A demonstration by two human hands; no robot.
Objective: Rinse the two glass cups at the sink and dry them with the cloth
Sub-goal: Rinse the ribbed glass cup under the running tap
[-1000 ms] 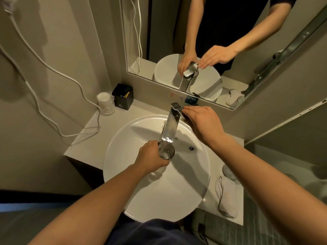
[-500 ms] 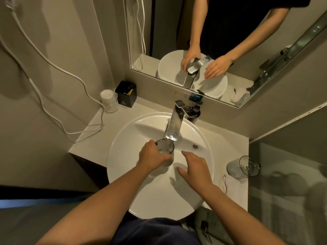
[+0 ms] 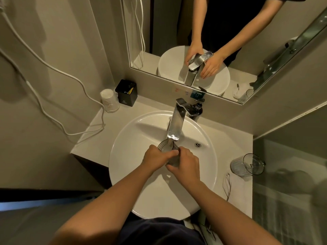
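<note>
Rinsing: ribbed glass cup under faucet spout, over sink
Left hand: wrapped around cup
Right hand: clasping cup's lower side
Second cup: lying beside sink, by cloth

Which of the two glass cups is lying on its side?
The clear glass cup on the counter right of the white basin; the ribbed glass cup is held under the faucet.

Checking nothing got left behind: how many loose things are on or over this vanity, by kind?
Glass cups: 2, one in both hands, one lying on the counter
White cloth: 1
Black box: 1
Wrapped white cup stack: 1
Total: 5
</note>
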